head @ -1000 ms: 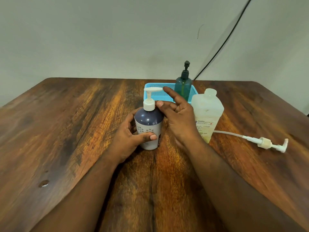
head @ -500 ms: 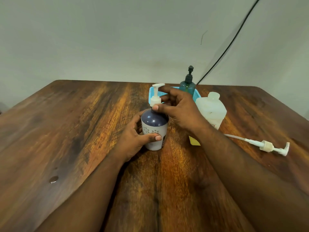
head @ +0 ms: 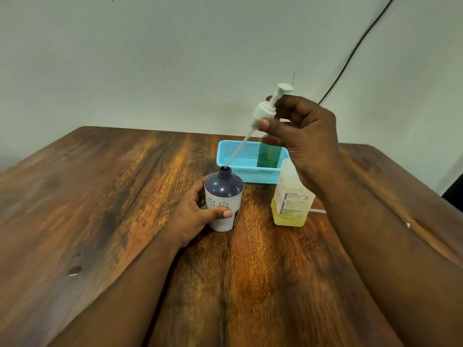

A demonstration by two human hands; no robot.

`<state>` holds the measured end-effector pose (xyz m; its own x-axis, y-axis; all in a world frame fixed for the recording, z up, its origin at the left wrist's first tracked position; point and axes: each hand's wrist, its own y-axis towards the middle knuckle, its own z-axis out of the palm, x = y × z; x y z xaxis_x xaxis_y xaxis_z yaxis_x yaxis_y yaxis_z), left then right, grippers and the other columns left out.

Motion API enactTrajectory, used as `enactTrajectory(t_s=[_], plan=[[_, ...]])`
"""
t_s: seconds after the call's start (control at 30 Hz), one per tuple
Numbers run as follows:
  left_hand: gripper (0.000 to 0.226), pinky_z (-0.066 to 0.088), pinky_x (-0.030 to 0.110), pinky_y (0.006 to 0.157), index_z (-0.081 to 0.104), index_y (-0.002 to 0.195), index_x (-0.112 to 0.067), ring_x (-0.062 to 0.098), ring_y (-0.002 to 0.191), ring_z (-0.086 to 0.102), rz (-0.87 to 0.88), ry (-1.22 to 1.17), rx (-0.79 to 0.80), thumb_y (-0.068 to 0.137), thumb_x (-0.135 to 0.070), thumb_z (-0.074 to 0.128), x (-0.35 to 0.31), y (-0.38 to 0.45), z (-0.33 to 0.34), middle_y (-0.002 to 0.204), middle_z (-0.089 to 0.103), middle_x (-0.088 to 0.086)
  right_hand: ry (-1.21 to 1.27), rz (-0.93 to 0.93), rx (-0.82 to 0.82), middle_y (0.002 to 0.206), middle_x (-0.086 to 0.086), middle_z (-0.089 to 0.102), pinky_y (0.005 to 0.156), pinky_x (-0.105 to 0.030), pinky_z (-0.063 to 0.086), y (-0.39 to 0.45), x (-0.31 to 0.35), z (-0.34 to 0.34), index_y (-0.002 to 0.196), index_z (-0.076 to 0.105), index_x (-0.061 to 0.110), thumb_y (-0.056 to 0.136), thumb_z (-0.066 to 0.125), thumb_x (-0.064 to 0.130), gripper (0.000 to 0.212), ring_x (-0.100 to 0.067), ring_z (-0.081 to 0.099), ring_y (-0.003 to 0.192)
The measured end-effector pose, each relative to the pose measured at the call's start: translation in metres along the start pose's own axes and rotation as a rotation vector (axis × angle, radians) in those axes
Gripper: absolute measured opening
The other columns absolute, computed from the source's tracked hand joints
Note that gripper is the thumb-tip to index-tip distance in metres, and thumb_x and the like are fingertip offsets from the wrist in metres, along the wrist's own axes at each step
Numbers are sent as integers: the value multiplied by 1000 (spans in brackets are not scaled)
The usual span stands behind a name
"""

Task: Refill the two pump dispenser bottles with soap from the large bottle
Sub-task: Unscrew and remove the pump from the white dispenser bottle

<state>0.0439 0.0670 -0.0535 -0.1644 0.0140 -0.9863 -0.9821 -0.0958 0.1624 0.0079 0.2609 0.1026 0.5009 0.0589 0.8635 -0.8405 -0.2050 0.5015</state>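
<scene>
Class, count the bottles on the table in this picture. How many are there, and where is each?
3. The purple bottle stands near centre, held by the left hand. The green bottle stands in the blue basket, partly hidden. The large bottle stands right of the purple one.

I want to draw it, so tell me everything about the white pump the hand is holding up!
The pump looks like white plastic: a flat nozzle head on top, a round screw collar below it, and a long thin tube. It is out of the purple bottle, tilted, head up to the right. The tube's tip sits at the bottle's open neck. The right hand pinches the collar with its fingers.
</scene>
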Motion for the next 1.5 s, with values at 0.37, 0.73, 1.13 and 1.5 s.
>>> enactTrajectory(t_s=[0.37, 0.73, 1.13, 1.5], plan=[[83, 53, 29, 90, 52, 131, -28, 14, 114, 63, -30, -36, -12, 57, -6, 84, 1, -3, 3, 121, 68, -1, -675, -296, 289, 122, 3, 64, 89, -19, 53, -62, -48, -26, 118, 65, 14, 83, 70, 4, 37, -3, 56, 108], [69, 55, 26, 85, 57, 122, -24, 9, 104, 67, -43, -48, -50, 61, -1, 81, -3, -6, 5, 109, 72, -4, -1162, -578, 734, 140, -14, 50, 78, -32, 59, -84, -128, -25, 115, 57, 16, 83, 68, 11, 34, -26, 63, 110], [62, 56, 18, 76, 59, 116, -27, 2, 96, 68, -46, -46, -61, 64, 2, 79, -1, -5, 6, 105, 73, -8, -674, -298, 32, 119, 5, 61, 89, -24, 52, -107, -89, -50, 111, 68, 17, 87, 67, 14, 25, -10, 59, 110], [63, 54, 19, 79, 59, 117, -26, 2, 99, 67, -50, -43, -67, 63, -2, 80, -2, -6, 6, 110, 71, -5, -4, 319, -137, 124, 16, 57, 82, -29, 57, -70, -115, -70, 129, 40, 35, 68, 84, 11, 80, -1, 58, 109]])
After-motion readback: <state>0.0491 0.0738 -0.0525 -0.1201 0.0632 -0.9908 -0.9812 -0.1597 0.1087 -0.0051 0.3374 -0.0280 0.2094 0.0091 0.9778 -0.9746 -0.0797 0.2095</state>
